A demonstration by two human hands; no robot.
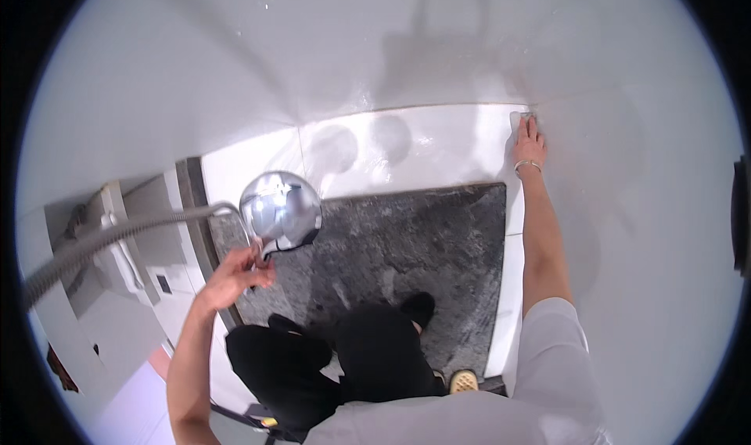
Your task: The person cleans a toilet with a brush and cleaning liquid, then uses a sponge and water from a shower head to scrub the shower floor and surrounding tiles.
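Observation:
My left hand (237, 277) grips the handle of a round chrome shower head (280, 210), which is held above the dark grey stone floor slab (410, 239). A ribbed metal hose (135, 228) runs from the handle toward the left rim. My right arm is stretched far forward to the corner where the white walls meet. There my right hand (530, 145), with a bangle at the wrist, presses what looks like a pale cloth (516, 122) against the white floor border (434, 145). The fingers cover most of that cloth, and its exact kind cannot be made out.
Wet-looking white wall (340, 46) rises ahead, and another wall (633, 210) stands close along my right arm. A dark stone sill (193, 181) edges the left side. Beyond it are white fixtures (117, 251). Yellow footwear (463, 380) shows near my body.

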